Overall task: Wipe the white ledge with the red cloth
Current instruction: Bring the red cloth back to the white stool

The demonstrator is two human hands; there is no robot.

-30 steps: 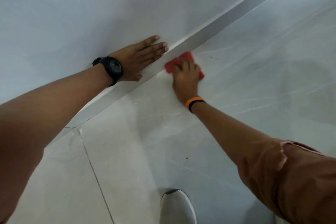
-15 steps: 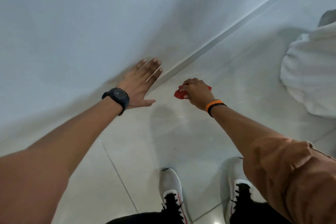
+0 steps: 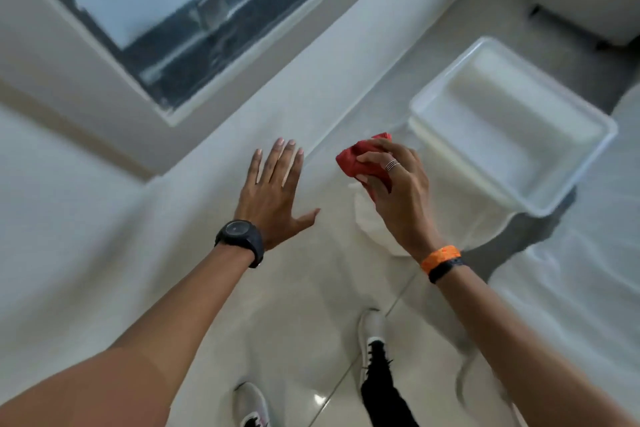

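Red cloth (image 3: 360, 159) bunched in right hand (image 3: 401, 198), held up off the surfaces, near the white ledge (image 3: 311, 87).
Right grip: fingers (image 3: 375, 157) and thumb curled tight around the cloth, ring visible on 1 finger, orange band (image 3: 440, 258) and a dark band at the wrist. Left hand (image 3: 273, 191): grip wide, palm down, fingers spread flat, holding nothing; can't tell if it touches anything below; black watch (image 3: 240, 237) on wrist. Ledge runs diagonally under the window (image 3: 166, 10), from lower left to upper right. White tray (image 3: 512, 125) just right of the cloth. Below: pale tiled floor (image 3: 304, 340), 2 light shoes (image 3: 372, 329). Frame is motion-blurred, fine detail on the ledge not readable.
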